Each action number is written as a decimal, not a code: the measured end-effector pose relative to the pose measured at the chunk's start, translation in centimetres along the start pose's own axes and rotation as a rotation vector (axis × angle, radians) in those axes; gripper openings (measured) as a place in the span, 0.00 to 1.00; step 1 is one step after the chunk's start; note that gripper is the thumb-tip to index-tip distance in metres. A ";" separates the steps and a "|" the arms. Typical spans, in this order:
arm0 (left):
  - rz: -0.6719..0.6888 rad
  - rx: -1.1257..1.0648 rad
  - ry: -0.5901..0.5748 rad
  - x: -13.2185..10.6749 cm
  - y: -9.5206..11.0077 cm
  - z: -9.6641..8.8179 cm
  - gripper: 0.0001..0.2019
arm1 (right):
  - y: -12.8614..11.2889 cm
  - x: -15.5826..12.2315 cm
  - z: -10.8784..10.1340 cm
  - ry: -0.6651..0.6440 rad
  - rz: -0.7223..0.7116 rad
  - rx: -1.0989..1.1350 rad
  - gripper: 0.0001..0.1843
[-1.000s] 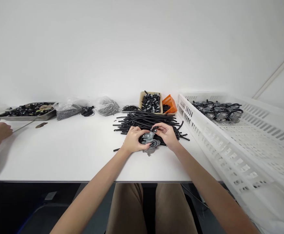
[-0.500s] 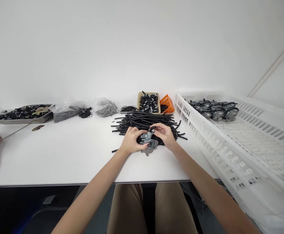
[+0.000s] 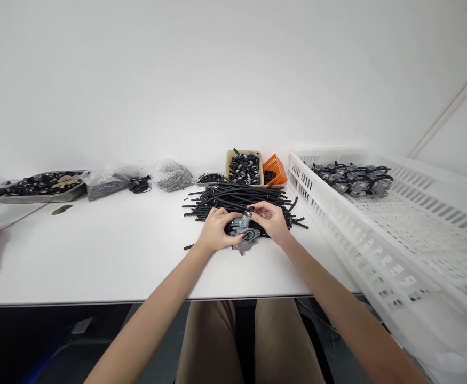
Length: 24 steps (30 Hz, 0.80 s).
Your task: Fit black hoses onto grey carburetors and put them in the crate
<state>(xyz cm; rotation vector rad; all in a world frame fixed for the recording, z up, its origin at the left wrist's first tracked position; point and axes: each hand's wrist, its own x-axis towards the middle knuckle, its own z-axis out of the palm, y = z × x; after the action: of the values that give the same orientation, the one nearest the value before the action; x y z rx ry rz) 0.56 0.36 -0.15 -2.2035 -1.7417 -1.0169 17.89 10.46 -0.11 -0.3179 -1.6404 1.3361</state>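
Head view shows the left hand [image 3: 216, 230] closed around a grey cast-metal carburettor body [image 3: 244, 234] resting on the white table [image 3: 109, 250], against the heap of black rubber hoses [image 3: 237, 200]. The right hand [image 3: 272, 221] pinches a small black piece at its top; a steady left grip matters most.

Both forearms are bare from the near edge of the view up to the wrists, with no sleeve, watch or bracelet showing on either. The left hand [image 3: 216, 230] and the right hand [image 3: 271, 221] are ungloved and carry no rings (as far as the small view lets one tell). Near the bottom, the legs wear plain tan trousers [image 3: 249, 341].
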 end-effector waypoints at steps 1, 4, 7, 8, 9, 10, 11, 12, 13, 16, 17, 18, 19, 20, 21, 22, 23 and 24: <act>-0.001 0.000 -0.001 0.0 0.0 0.0 0.25 | 0.0 0.0 0.0 0.005 0.003 -0.001 0.16; -0.005 0.002 -0.002 0.0 0.0 0.0 0.25 | -0.1 0.0 0.0 0.008 0.002 -0.002 0.16; -0.009 0.001 0.000 0.0 0.0 0.1 0.25 | -0.4 -0.1 0.1 -0.014 -0.005 0.008 0.17; -0.010 0.001 0.002 0.0 0.0 0.1 0.25 | -0.4 -0.2 0.0 -0.024 -0.010 0.015 0.17; -0.012 0.001 0.003 0.0 -0.1 0.1 0.25 | -0.5 -0.2 0.0 -0.035 -0.016 0.020 0.17; -0.014 0.002 0.005 0.0 -0.1 0.1 0.25 | -0.5 -0.3 -0.1 -0.043 -0.025 0.024 0.17; -0.016 0.003 0.006 0.0 -0.1 0.1 0.25 | -0.5 -0.3 -0.1 -0.042 -0.038 0.023 0.16; -0.016 0.003 0.007 0.0 -0.1 0.1 0.25 | -0.5 -0.3 -0.2 -0.027 -0.054 0.016 0.16; -0.015 0.003 0.008 0.0 -0.1 0.1 0.25 | -0.5 -0.3 -0.3 0.009 -0.069 0.005 0.15; -0.007 0.000 0.008 0.0 -0.1 0.1 0.25 | -0.3 0.1 -0.7 0.234 -0.105 -0.050 0.15; -0.005 -0.001 0.007 0.0 -0.1 0.1 0.25 | -0.3 0.2 -0.8 0.324 -0.108 -0.075 0.15; -0.003 -0.002 0.008 0.0 -0.1 0.1 0.24 | -0.2 0.4 -1.0 0.408 -0.108 -0.103 0.14; -0.001 -0.003 0.009 0.0 -0.1 0.1 0.24 | -0.1 0.5 -1.1 0.478 -0.104 -0.133 0.13; 0.001 -0.003 0.011 0.0 -0.1 0.1 0.25 | 0.0 0.6 -1.3 0.531 -0.097 -0.165 0.11; 0.003 -0.004 0.014 0.0 -0.1 0.0 0.25 | 0.1 0.6 -1.4 0.562 -0.085 -0.205 0.10; 0.007 -0.005 0.017 0.0 -0.1 0.0 0.25 | 0.2 0.7 -1.5 0.575 -0.070 -0.256 0.10; 0.011 -0.006 0.021 0.0 -0.1 0.0 0.26 | 0.3 0.7 -1.6 0.569 -0.059 -0.319 0.09; 0.016 -0.008 0.024 0.0 0.0 0.0 0.26 | 0.4 0.6 -1.6 0.544 -0.056 -0.394 0.10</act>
<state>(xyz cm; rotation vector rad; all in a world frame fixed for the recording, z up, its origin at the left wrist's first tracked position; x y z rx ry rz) 0.51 0.34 -0.14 -2.1969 -1.7102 -1.0441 18.69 12.00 -0.23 -0.7896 -1.4149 0.7785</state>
